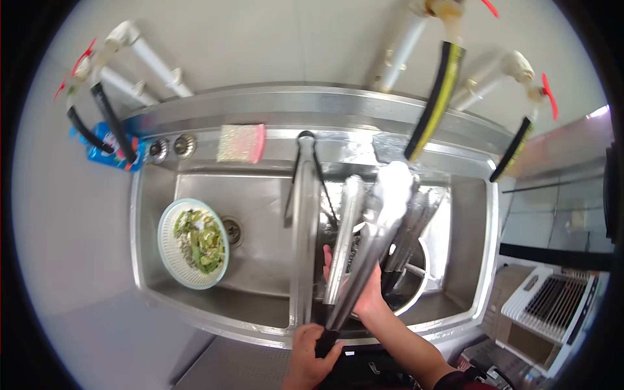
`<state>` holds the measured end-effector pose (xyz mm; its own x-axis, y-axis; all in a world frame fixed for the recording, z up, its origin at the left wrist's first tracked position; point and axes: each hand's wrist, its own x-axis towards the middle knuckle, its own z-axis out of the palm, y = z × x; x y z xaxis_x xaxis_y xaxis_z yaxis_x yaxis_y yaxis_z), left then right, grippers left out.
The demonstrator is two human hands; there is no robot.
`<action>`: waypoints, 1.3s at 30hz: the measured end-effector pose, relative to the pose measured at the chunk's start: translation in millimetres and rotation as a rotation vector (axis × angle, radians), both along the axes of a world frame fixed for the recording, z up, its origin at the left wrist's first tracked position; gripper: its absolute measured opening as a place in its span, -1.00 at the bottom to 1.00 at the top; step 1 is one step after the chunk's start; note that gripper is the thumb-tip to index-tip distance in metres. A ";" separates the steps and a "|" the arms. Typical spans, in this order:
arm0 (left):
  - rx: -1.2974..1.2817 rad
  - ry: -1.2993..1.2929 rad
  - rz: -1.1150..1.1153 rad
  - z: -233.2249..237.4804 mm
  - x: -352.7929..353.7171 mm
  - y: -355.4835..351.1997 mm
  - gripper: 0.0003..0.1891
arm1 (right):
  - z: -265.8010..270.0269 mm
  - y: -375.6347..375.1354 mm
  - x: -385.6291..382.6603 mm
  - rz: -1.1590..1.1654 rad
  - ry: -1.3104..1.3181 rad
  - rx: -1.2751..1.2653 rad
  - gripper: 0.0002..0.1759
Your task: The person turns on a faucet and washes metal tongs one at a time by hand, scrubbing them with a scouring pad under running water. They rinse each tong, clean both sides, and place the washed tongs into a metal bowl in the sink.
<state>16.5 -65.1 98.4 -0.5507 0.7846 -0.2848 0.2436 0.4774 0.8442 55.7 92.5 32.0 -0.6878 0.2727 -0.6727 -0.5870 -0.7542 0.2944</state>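
Note:
My left hand is closed around the black handle of a long steel utensil, tilted up over the right basin. Its far end is rounded and bright with glare. Beside its shaft runs a second steel length, narrowing toward the same handle. My right hand is behind both lengths, with fingertips showing at the left and the palm at the right; most of its fingers are hidden. Below it a round pot stands in the right basin, with more long steel utensils leaning in it.
A pale strainer basket with green vegetable scraps sits in the left basin. A black forked thing straddles the divider. Along the back ledge are a sponge, drain strainers and a blue bottle. Hoses hang above.

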 end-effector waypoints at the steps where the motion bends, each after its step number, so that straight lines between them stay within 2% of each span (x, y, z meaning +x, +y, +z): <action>1: 0.179 0.338 -0.132 0.6 -3.2 12.7 -0.72 | -9.2 1.8 5.3 -0.002 0.065 0.071 -0.41; 2: 0.186 0.320 -0.154 -0.3 -2.2 18.4 -0.72 | -18.6 2.5 10.3 0.002 0.130 0.141 -0.39; 3: 0.201 0.278 -0.190 -3.6 -0.4 23.1 -0.72 | -1.9 5.8 5.7 -0.024 0.009 0.144 -0.40; 4: 0.210 0.236 -0.223 -8.0 2.8 24.5 -0.67 | -0.1 7.5 7.4 -0.009 0.004 0.049 -0.42; 5: 0.189 -0.037 -0.119 -27.0 13.9 21.2 -0.62 | 0.7 7.6 11.1 -0.038 -0.011 0.116 -0.46; 6: 0.126 0.017 -0.062 -25.7 14.8 31.0 -0.66 | 0.8 7.5 12.4 -0.061 -0.020 0.183 -0.50; 8: 0.089 -0.358 0.267 -32.8 22.1 44.2 -0.73 | 8.7 14.0 13.7 -0.071 -0.065 0.196 -0.56; 9: 0.085 -0.362 0.261 -38.7 17.9 45.1 -0.73 | 10.7 19.5 11.9 -0.072 -0.132 0.240 -0.60; 11: -0.107 -0.381 -0.057 -49.1 4.4 44.2 -0.76 | -3.0 29.8 22.0 0.041 -0.234 0.494 -0.58; 13: -0.093 -0.391 -0.087 -44.6 -4.5 53.3 -0.77 | -8.1 42.4 32.1 0.145 -0.357 0.698 -0.58; 14: -0.076 -0.399 -0.114 -43.0 -7.3 55.5 -0.76 | -20.3 46.9 43.0 0.129 -0.306 0.615 -0.57; 16: -0.066 -0.429 -0.086 -43.6 -8.0 55.3 -0.75 | -0.7 52.6 55.9 0.335 -0.382 0.773 -0.53; 17: -0.081 -0.490 -0.104 -44.6 -7.8 57.7 -0.75 | -18.9 45.5 65.7 0.466 -0.522 0.705 -0.47; 18: -0.096 -0.554 -0.122 -45.0 -6.7 58.8 -0.76 | 4.2 41.1 54.8 0.475 -0.394 0.821 -0.44; 21: -0.076 -0.458 -0.188 -42.8 -3.7 60.1 -0.76 | 18.2 40.3 32.4 0.425 -0.334 0.786 -0.46; 22: -0.078 -0.461 -0.189 -43.1 -3.3 60.0 -0.76 | 18.5 40.1 28.4 0.430 -0.344 0.706 -0.50; 24: -0.148 -0.608 -0.119 -42.9 -5.3 58.1 -0.75 | 24.8 40.6 15.1 0.434 -0.411 0.574 -0.63; 26: -0.162 -0.616 -0.107 -40.1 -10.4 59.8 -0.74 | 16.4 46.6 3.6 0.434 -0.500 0.618 -0.71; 28: -0.180 -0.612 -0.084 -34.4 -11.4 55.6 -0.74 | -1.1 81.9 -10.3 0.296 -0.339 0.721 -0.79; 30: -0.209 -0.601 -0.040 -28.1 -1.8 45.4 -0.73 | -3.2 121.0 -30.9 0.283 -0.328 0.626 -0.81; 32: -0.202 -0.520 -0.071 -26.8 -8.1 46.9 -0.73 | 7.4 104.1 -31.3 0.118 -0.384 0.543 -0.81; 34: -0.229 -0.544 -0.086 -32.9 -20.9 53.9 -0.72 | 0.8 54.1 -14.5 0.167 -0.246 0.644 -0.81; 36: -0.204 -0.501 -0.135 -35.0 -22.7 54.7 -0.73 | 19.3 43.5 -17.9 0.274 -0.540 0.537 -0.78; 37: -0.262 -0.597 -0.127 -35.1 -19.8 51.2 -0.73 | 17.3 58.5 -13.6 0.409 -0.531 0.563 -0.78; 38: -0.303 -0.694 -0.115 -36.1 -15.2 51.8 -0.73 | 9.8 84.0 -9.5 0.254 -0.403 0.793 -0.80; 39: -0.199 -0.708 -0.144 -29.8 -7.5 49.5 -0.71 | 26.9 121.8 -13.1 0.173 -0.440 0.629 -0.82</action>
